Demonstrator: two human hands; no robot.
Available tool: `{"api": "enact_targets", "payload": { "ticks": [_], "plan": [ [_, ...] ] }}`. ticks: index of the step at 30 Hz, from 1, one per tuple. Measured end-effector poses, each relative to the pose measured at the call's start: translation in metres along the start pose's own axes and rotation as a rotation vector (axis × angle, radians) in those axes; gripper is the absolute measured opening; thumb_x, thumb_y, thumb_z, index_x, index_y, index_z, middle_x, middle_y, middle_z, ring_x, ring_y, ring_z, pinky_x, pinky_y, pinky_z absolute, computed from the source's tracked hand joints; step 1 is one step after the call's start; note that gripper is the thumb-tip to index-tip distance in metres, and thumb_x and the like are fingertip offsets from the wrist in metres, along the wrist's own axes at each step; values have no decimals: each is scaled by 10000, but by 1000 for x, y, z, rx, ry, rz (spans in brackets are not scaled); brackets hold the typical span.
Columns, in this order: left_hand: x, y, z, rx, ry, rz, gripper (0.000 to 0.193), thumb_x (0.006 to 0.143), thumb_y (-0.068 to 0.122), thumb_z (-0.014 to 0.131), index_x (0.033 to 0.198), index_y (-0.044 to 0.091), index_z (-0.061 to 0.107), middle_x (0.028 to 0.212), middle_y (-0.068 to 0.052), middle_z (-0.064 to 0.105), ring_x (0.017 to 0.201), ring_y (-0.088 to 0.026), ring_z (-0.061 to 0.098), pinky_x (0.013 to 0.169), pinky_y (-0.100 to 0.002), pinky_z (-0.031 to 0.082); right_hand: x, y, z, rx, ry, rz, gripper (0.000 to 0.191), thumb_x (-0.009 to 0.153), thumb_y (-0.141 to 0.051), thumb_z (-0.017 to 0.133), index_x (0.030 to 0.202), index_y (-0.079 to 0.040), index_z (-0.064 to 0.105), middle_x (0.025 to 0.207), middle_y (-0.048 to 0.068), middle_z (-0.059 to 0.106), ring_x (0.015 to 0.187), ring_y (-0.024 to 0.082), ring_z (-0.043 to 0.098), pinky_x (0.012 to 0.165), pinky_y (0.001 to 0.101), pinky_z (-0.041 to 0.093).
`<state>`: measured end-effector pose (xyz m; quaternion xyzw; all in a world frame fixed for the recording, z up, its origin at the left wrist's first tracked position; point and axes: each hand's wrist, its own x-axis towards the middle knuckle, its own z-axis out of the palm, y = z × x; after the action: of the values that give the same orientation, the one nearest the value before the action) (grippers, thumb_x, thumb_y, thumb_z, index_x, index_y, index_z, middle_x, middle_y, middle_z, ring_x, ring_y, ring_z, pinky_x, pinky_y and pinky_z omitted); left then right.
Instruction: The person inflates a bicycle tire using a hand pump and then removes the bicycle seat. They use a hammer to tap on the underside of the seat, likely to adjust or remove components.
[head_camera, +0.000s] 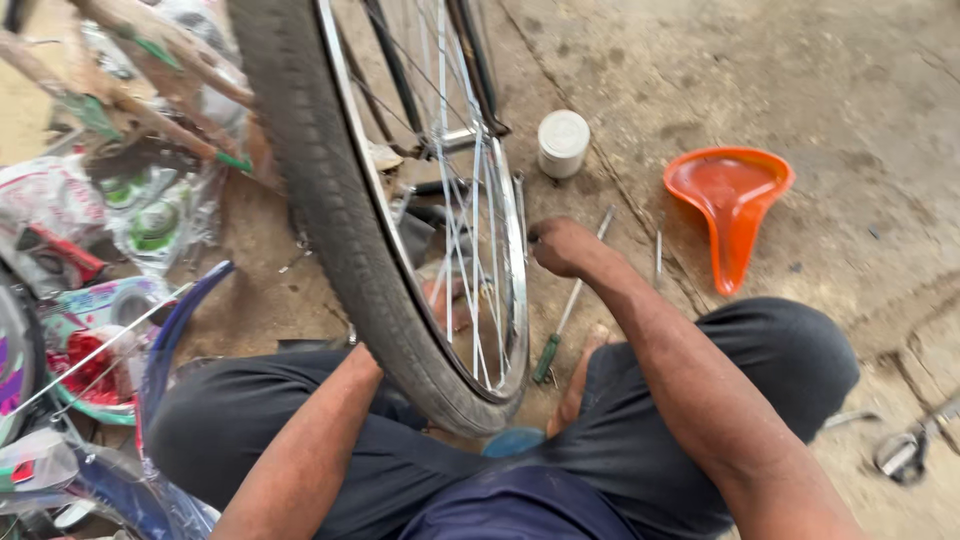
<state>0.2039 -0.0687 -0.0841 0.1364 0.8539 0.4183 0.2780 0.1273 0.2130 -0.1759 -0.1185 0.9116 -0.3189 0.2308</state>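
2 hands work at 1 bicycle wheel (400, 250) that stands upright on the concrete floor (800, 90), between the knees of the seated person. The step in hand seems to be work low at the rim (515, 250) and spokes (470, 240). The right hand (562, 247) is closed like a fist just beside the rim; what it grips I cannot tell. The left hand (445, 300) is behind the spokes and mostly hidden, so its fingers I cannot tell. A green-handled screwdriver (560, 330) lies on the floor near the right forearm. I judge that any further move needs the wheel kept steady.
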Motion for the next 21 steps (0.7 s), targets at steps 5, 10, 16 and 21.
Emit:
{"api": "enact_targets", "payload": {
  "ticks": [5,10,16,21],
  "plan": [
    [5,34,1,368,28,23,458,980,321,642,1386,112,606,1114,-212,716,1039,-330,697,959,-436,525,-14,10,3,-99,-13,13,363,863,-175,581,1167,-63,745,1161,225,716,1126,403,661,988,463,514],
    [11,51,15,219,-56,-290,459,954,331,656,1367,131,638,1069,-191,724,1001,-301,706,926,-425,533,-31,-13,4,47,-138,53,417,928,-341,614,1168,-20,728,1077,199,738,951,339,686,858,456,546],
    [12,32,32,184,85,-156,452,924,330,681,1329,130,658,1077,-176,728,1007,-297,704,919,-427,531,-49,-51,-1,570,-311,398,623,997,-576,467,1135,-20,711,867,133,709,676,210,652,617,403,583],
    [17,3,51,136,143,-79,447,899,329,703,1298,129,675,1084,-164,731,1011,-293,702,913,-429,530,-58,-70,0,723,-365,456,691,1009,-627,352,1050,-14,668,838,109,684,657,209,668,558,384,574]
  ]
}}
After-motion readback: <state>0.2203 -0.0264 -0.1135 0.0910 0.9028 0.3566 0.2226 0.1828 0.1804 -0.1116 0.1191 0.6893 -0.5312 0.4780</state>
